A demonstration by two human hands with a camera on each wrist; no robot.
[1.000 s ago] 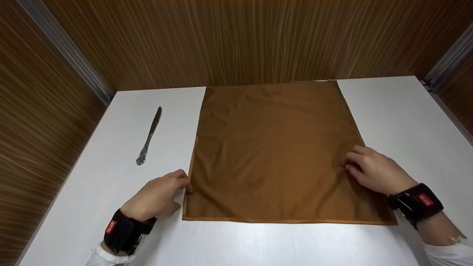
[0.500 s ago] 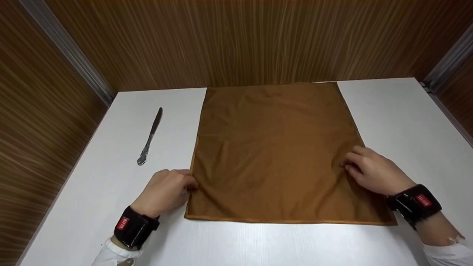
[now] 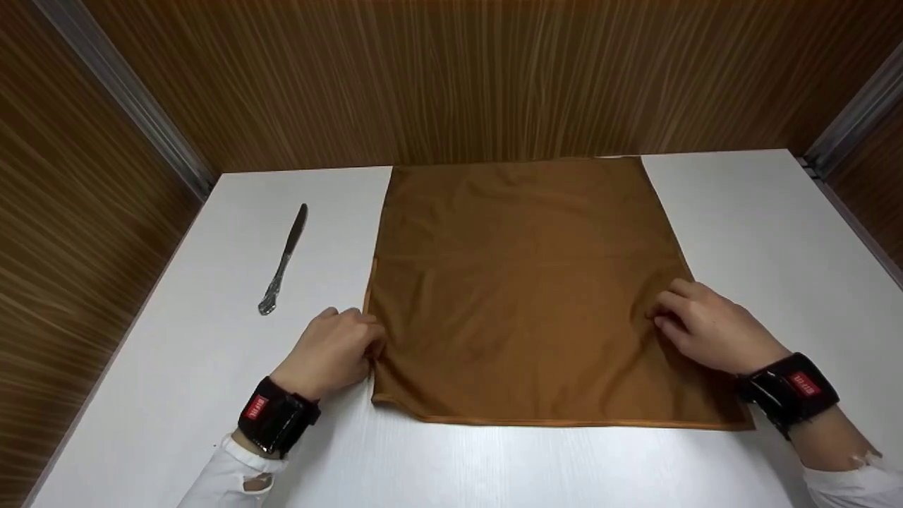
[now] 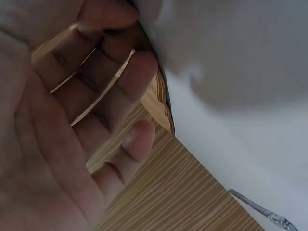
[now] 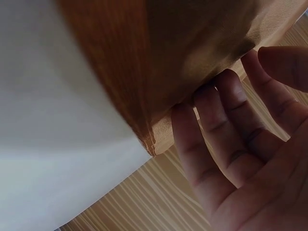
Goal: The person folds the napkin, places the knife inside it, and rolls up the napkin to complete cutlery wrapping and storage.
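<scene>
Left hand (image 3: 337, 351) now pinches the cloth (image 3: 525, 282) at its left edge, dragging the near-left corner inward; right hand (image 3: 709, 330) stays put, fingers pressing the right side.

A brown cloth (image 3: 525, 282), square and thin, lies spread flat on the white table (image 3: 762, 226), filling the middle of the head view. Its far edge reaches the wood wall at the upper centre; its near edge runs along the lower centre. Faint creases cross it. The lower left corner is pulled inward and slightly bunched, so the left edge slants there. A narrow hem shows lighter along the edges.
</scene>
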